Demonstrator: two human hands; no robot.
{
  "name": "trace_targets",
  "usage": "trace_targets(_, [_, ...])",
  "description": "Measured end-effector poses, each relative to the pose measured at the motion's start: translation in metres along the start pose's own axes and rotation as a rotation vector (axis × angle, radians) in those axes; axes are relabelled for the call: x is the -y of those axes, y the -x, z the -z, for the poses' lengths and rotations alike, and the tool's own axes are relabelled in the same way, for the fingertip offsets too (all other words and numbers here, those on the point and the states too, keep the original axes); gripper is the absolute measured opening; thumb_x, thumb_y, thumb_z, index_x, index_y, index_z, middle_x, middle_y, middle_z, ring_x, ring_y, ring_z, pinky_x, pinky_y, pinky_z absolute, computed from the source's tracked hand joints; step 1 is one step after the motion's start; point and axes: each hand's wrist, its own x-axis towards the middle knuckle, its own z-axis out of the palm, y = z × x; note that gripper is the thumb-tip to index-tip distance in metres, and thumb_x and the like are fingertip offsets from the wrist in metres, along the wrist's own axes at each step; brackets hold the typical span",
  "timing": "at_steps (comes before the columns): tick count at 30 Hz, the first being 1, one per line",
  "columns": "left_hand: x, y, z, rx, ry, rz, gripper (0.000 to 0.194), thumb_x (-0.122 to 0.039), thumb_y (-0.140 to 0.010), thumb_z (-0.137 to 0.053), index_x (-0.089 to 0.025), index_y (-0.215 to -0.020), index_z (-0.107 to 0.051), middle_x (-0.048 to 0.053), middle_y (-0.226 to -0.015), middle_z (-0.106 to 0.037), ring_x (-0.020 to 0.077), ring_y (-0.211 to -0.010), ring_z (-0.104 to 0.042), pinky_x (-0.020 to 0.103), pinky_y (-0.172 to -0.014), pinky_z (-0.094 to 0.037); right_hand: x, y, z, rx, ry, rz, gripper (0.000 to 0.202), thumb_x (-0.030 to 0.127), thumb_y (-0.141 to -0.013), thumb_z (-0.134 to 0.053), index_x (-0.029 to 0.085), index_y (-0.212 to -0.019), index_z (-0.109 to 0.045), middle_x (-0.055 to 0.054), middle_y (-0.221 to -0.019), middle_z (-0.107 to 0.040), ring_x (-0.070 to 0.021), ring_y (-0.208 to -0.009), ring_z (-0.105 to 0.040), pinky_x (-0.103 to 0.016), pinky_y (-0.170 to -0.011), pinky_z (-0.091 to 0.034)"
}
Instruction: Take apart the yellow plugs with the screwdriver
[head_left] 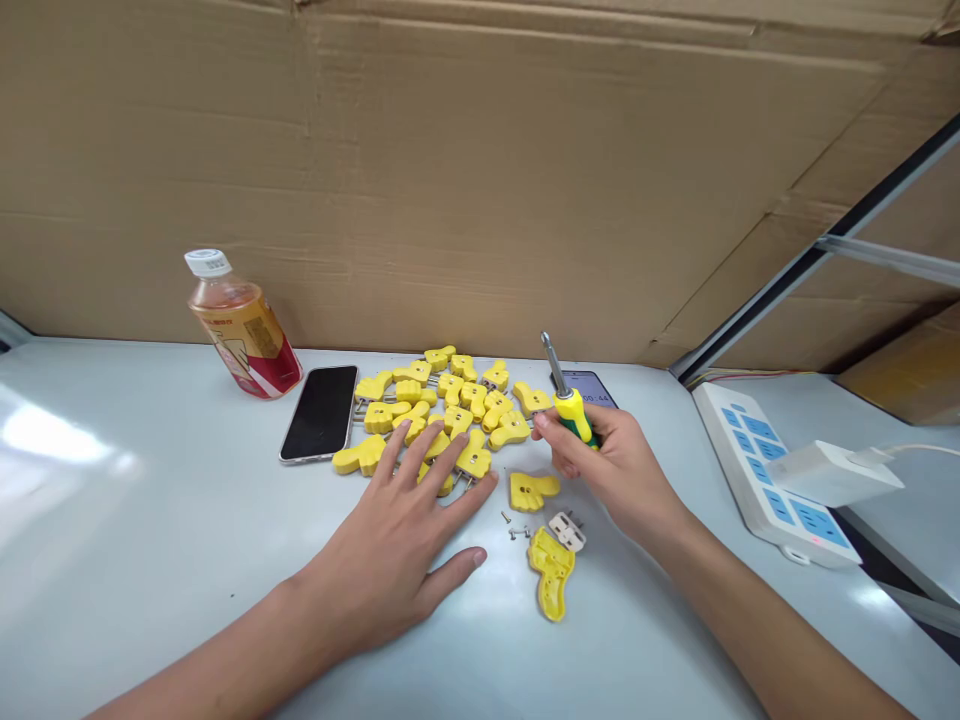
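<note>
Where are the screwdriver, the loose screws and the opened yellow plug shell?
screwdriver (571,408), head view, on its yellow-green handle in the right hand.
loose screws (516,529), head view, on one lying on the table.
opened yellow plug shell (552,572), head view, on its hollow inside.

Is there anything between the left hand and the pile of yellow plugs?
Nothing visible is in the way. The left hand lies flat on the table, and its fingertips already reach the near edge of the pile of yellow plugs. The phone lies to the left, off that path.
</note>
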Motion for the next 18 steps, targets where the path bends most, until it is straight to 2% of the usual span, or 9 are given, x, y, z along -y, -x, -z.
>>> trace_targets(4, [-0.001,0.0,0.004,0.015,0.116,0.005,0.032,-0.038,-0.101,-0.052,-0.021,-0.122,-0.069,0.016,-0.143,-0.062,0.0468,-0.137,-0.047,0.075,-0.11,-0.038,0.007,0.002,0.0,0.013,0.006,-0.008,0.039,0.054,-0.08,-0.069,0.021,-0.063,-0.057,0.006,-0.052,-0.042,-0.0121,-0.051,-0.037,-0.028,-0.049,-0.032])
trace_targets(6, [-0.002,0.0,0.005,0.001,0.175,-0.01,0.025,-0.033,-0.1,-0.053,-0.02,-0.113,-0.07,0.015,-0.137,-0.065,0.0429,-0.133,-0.05,0.071,-0.11,-0.04,0.008,0.003,0.0,0.018,0.011,-0.01,0.039,0.055,-0.081,-0.068,0.021,-0.064,-0.058,0.005,-0.052,-0.042,-0.0122,-0.051,-0.036,-0.028,-0.048,-0.031])
trace_targets(8, [-0.003,0.001,0.004,-0.029,0.208,-0.001,0.027,-0.029,-0.099,-0.055,-0.017,-0.12,-0.066,0.017,-0.132,-0.065,0.0396,-0.129,-0.052,0.065,-0.108,-0.043,0.009,0.004,0.0,0.021,0.018,-0.009,0.038,0.054,-0.081,-0.068,0.021,-0.066,-0.059,0.005,-0.053,-0.041,-0.0124,-0.051,-0.036,-0.028,-0.048,-0.031])
trace_targets(9, [-0.003,0.002,0.002,-0.05,0.209,0.018,0.034,-0.029,-0.099,-0.055,-0.015,-0.129,-0.061,0.018,-0.131,-0.065,0.0389,-0.127,-0.052,0.064,-0.107,-0.045,0.009,0.004,0.001,0.022,0.022,-0.007,0.037,0.054,-0.082,-0.068,0.021,-0.066,-0.059,0.005,-0.054,-0.041,-0.0126,-0.052,-0.036,-0.028,-0.048,-0.031])
trace_targets(11, [-0.003,0.003,-0.004,-0.089,0.181,0.071,0.052,-0.036,-0.098,-0.057,-0.011,-0.144,-0.05,0.02,-0.13,-0.064,0.0398,-0.124,-0.051,0.063,-0.104,-0.046,0.011,0.004,0.001,0.027,0.035,0.0,0.033,0.05,-0.082,-0.069,0.021,-0.067,-0.06,0.005,-0.054,-0.042,-0.0129,-0.052,-0.036,-0.028,-0.049,-0.031])
trace_targets(12, [-0.003,0.003,-0.006,-0.109,0.161,0.092,0.056,-0.041,-0.098,-0.057,-0.01,-0.145,-0.049,0.02,-0.127,-0.065,0.041,-0.123,-0.051,0.064,-0.102,-0.046,0.012,0.004,0.002,0.032,0.043,0.005,0.031,0.048,-0.082,-0.07,0.021,-0.069,-0.061,0.005,-0.055,-0.043,-0.0131,-0.053,-0.037,-0.028,-0.049,-0.032])
trace_targets(15, [-0.003,0.001,-0.01,-0.064,0.129,0.13,0.053,-0.044,-0.097,-0.059,-0.01,-0.138,-0.057,0.02,-0.119,-0.067,0.0429,-0.12,-0.052,0.063,-0.097,-0.049,0.014,0.005,0.002,0.044,0.061,0.035,0.021,0.04,-0.08,-0.073,0.022,-0.076,-0.062,0.003,-0.063,-0.051,-0.0145,-0.059,-0.045,-0.028,-0.053,-0.038])
trace_targets(18, [-0.005,-0.002,-0.007,-0.029,0.145,0.173,0.031,-0.034,-0.097,-0.061,-0.012,-0.117,-0.066,0.019,-0.113,-0.068,0.0411,-0.114,-0.054,0.059,-0.092,-0.051,0.015,0.007,-0.001,0.047,0.054,0.075,0.019,0.037,-0.08,-0.07,0.023,-0.085,-0.059,0.0,-0.08,-0.061,-0.0177,-0.073,-0.058,-0.028,-0.063,-0.047])
